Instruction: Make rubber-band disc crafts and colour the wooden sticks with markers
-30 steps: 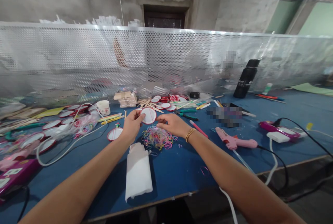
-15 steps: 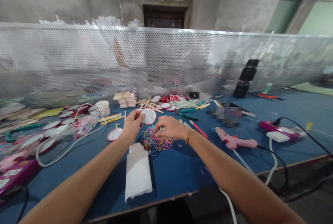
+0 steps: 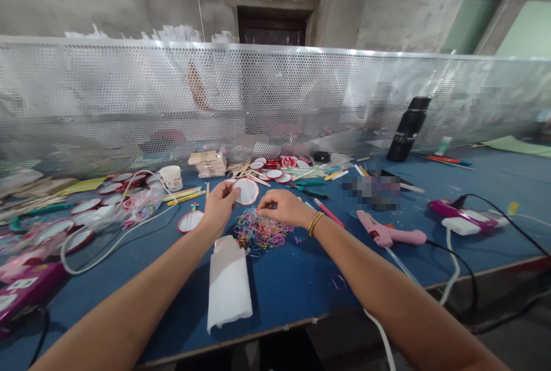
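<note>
My left hand point(image 3: 218, 208) pinches the left edge of a round white disc with a red rim point(image 3: 247, 192), held up above the blue table. A thin reddish line runs down the disc's face. My right hand point(image 3: 283, 210) hovers just right of the disc, over a tangled pile of colourful rubber bands point(image 3: 260, 234). Its thumb and fingers are pinched together; anything between them is too small to make out. Left of the pile lies another red-rimmed disc point(image 3: 189, 221) with a small coloured piece at its top. A folded white paper packet point(image 3: 229, 290) lies in front of the pile.
Red-rimmed discs and craft sticks lie along the perforated metal screen point(image 3: 275, 101). A paper cup point(image 3: 171, 178), green-handled pliers point(image 3: 310, 191) and markers surround the work area. To the right are a pink glue gun point(image 3: 390, 235), a black bottle point(image 3: 408, 130) and a purple power strip point(image 3: 467, 217) with cables.
My right hand has lifted slightly up out of the rubber band pile. My left hand and its disc stay nearly still.
</note>
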`<state>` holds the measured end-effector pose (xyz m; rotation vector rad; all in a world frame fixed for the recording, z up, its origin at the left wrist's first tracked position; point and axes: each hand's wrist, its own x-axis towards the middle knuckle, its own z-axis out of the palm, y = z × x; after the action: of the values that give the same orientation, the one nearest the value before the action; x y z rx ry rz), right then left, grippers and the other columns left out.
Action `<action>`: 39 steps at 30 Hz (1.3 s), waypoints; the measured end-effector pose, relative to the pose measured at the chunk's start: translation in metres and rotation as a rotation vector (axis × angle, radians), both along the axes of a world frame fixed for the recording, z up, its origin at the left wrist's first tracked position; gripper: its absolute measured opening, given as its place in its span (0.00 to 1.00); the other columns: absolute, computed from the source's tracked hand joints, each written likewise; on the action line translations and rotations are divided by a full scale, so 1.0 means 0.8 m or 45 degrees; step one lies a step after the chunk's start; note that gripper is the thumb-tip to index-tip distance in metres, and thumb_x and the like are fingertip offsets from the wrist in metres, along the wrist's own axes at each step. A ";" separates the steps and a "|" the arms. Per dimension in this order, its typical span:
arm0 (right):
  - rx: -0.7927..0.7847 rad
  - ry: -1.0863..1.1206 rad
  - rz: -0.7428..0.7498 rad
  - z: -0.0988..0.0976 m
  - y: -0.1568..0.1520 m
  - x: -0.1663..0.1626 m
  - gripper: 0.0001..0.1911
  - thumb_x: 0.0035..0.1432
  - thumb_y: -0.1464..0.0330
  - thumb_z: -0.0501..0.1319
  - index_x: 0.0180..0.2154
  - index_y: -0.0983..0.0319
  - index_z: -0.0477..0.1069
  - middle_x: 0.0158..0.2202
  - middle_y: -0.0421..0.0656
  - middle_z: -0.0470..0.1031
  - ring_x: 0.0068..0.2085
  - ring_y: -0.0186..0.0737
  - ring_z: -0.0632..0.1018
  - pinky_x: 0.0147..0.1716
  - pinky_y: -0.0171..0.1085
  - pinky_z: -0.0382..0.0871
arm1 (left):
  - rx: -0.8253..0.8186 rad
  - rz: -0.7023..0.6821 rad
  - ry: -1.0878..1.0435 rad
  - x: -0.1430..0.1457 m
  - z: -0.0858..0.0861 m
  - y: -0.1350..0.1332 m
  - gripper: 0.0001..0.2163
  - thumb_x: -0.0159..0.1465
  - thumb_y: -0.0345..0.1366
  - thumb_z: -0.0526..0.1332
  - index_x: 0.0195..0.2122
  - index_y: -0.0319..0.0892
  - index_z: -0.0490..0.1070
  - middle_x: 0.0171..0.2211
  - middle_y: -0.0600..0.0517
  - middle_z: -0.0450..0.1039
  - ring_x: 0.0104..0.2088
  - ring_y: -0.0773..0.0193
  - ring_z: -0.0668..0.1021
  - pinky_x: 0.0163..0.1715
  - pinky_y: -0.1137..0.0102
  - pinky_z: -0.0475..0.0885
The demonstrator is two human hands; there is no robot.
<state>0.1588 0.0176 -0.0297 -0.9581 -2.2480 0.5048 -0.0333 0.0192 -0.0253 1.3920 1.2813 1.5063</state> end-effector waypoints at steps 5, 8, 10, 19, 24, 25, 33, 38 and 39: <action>-0.139 -0.009 0.053 -0.008 0.005 0.001 0.08 0.58 0.66 0.63 0.34 0.64 0.78 0.31 0.41 0.79 0.31 0.32 0.75 0.33 0.32 0.66 | -0.006 0.011 0.010 0.000 -0.001 0.000 0.08 0.52 0.39 0.65 0.31 0.42 0.71 0.24 0.56 0.69 0.24 0.69 0.67 0.23 0.75 0.63; -0.184 0.014 0.071 -0.009 0.005 0.001 0.07 0.57 0.67 0.63 0.35 0.64 0.77 0.30 0.41 0.79 0.31 0.32 0.75 0.32 0.31 0.66 | 0.006 -0.001 0.017 -0.001 -0.001 0.000 0.08 0.53 0.39 0.64 0.31 0.42 0.70 0.24 0.56 0.69 0.24 0.69 0.68 0.24 0.75 0.63; -0.181 0.035 0.068 -0.008 0.005 0.002 0.06 0.57 0.69 0.63 0.35 0.64 0.77 0.29 0.41 0.78 0.30 0.31 0.75 0.32 0.31 0.66 | 0.005 0.001 0.013 -0.001 -0.001 0.000 0.08 0.53 0.39 0.64 0.31 0.41 0.70 0.24 0.56 0.69 0.24 0.69 0.67 0.23 0.75 0.63; 0.027 -0.047 -0.072 -0.005 0.011 0.009 0.05 0.54 0.74 0.63 0.32 0.62 0.77 0.31 0.41 0.78 0.32 0.33 0.74 0.33 0.32 0.63 | 0.014 -0.005 0.026 -0.002 -0.002 0.001 0.08 0.53 0.38 0.64 0.31 0.41 0.70 0.23 0.57 0.68 0.23 0.70 0.66 0.23 0.75 0.62; 0.090 -0.168 -0.099 -0.008 0.011 0.006 0.04 0.52 0.72 0.65 0.31 0.61 0.80 0.32 0.42 0.78 0.34 0.34 0.74 0.34 0.32 0.63 | 0.020 -0.014 0.028 -0.001 -0.003 0.001 0.07 0.53 0.38 0.64 0.30 0.42 0.70 0.23 0.57 0.67 0.22 0.70 0.66 0.22 0.75 0.62; 0.088 -0.206 -0.111 -0.009 0.010 0.005 0.04 0.52 0.72 0.66 0.32 0.61 0.80 0.33 0.42 0.78 0.34 0.34 0.74 0.34 0.33 0.63 | 0.022 -0.019 0.027 -0.001 -0.002 0.001 0.07 0.53 0.38 0.64 0.30 0.42 0.70 0.23 0.57 0.67 0.22 0.70 0.66 0.22 0.75 0.62; 0.061 -0.205 -0.116 -0.009 0.011 0.004 0.05 0.51 0.75 0.64 0.30 0.63 0.78 0.31 0.42 0.77 0.33 0.34 0.74 0.33 0.32 0.62 | 0.009 -0.009 0.028 0.000 0.000 0.000 0.08 0.53 0.39 0.64 0.31 0.42 0.70 0.24 0.57 0.68 0.23 0.70 0.66 0.22 0.76 0.61; -0.001 -0.021 -0.088 -0.005 0.012 0.009 0.03 0.55 0.74 0.62 0.31 0.63 0.75 0.32 0.41 0.78 0.33 0.33 0.73 0.34 0.32 0.63 | 0.014 -0.018 0.029 -0.001 -0.001 0.002 0.08 0.53 0.39 0.64 0.31 0.42 0.70 0.24 0.57 0.68 0.23 0.70 0.66 0.22 0.76 0.61; -0.034 0.006 -0.077 -0.005 0.012 0.009 0.03 0.55 0.74 0.62 0.32 0.63 0.75 0.32 0.41 0.77 0.32 0.32 0.73 0.34 0.32 0.64 | 0.016 -0.020 0.029 -0.001 -0.002 0.002 0.08 0.52 0.39 0.64 0.31 0.41 0.70 0.23 0.57 0.68 0.23 0.70 0.66 0.22 0.76 0.62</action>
<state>0.1662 0.0274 -0.0335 -1.0341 -2.2060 0.5111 -0.0341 0.0207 -0.0267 1.4279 1.2734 1.4947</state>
